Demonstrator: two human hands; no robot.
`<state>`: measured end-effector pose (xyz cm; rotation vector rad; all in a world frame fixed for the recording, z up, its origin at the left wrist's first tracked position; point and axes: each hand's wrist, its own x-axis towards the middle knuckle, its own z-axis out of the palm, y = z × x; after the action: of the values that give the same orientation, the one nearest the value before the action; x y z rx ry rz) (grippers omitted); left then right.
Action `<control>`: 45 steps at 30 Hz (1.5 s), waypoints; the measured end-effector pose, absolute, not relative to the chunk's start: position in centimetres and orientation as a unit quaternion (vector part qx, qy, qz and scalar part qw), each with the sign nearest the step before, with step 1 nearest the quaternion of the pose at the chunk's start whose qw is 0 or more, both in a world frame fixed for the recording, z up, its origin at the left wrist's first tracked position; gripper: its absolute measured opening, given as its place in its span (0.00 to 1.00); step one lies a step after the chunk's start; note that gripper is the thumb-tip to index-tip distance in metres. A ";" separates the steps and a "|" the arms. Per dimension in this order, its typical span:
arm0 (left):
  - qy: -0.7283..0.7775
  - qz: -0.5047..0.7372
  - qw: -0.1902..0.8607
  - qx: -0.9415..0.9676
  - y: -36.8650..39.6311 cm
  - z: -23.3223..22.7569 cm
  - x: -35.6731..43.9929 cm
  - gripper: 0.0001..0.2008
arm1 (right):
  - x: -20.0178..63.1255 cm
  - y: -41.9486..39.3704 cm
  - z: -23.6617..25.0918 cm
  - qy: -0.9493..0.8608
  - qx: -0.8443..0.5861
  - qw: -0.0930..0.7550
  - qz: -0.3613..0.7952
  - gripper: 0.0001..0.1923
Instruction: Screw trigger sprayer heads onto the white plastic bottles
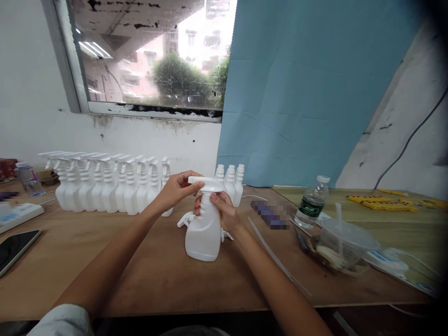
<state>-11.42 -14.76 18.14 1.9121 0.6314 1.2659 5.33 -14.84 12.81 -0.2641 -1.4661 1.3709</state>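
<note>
A white spray bottle [203, 238] is held slightly tilted in front of me, with a white trigger sprayer head [206, 183] on its neck. My left hand [178, 189] grips the sprayer head from the left, thumb at its side. Around the bottle's neck, my right hand [224, 210] is closed. Behind the bottle, loose white trigger heads [187, 219] lie partly hidden on the table. At the back left stand several white spray bottles [105, 189] with heads fitted. Three white bottles without heads [240, 186] stand behind my right hand.
A brown table [140, 280] carries a phone [16, 249] and a clear bottle [30, 179] at left. To the right are a water bottle [311, 205], a plastic bowl [350, 238], a thin clear tube [276, 256] and yellow strips [388, 204]. A blue curtain [297, 93] hangs behind.
</note>
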 end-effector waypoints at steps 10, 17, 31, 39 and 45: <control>0.307 0.503 0.342 0.732 -15.2 16.0 -12.8 0.17 | 5.3 -14.1 13.0 -0.624 -0.109 0.496 0.594 0.15; 0.326 0.428 0.413 0.735 -16.3 8.5 -14.4 0.19 | 6.1 -14.7 14.2 -0.663 -0.132 0.405 0.615 0.16; 0.362 0.426 0.334 0.759 -16.4 4.9 -14.3 0.20 | 6.1 -14.7 12.7 -0.688 -0.353 0.572 0.274 0.20; 0.433 0.505 0.074 0.743 -15.0 5.0 -15.1 0.17 | 3.8 -13.1 14.4 -0.727 -0.348 0.577 0.131 0.16; 0.475 0.499 0.083 0.720 -13.5 4.8 -16.2 0.12 | 2.9 -5.9 16.3 -0.716 -0.323 0.581 0.212 0.23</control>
<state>-16.23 -13.46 4.78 2.1507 1.4168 1.4904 2.93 -5.91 16.28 -0.7553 -1.6724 0.4948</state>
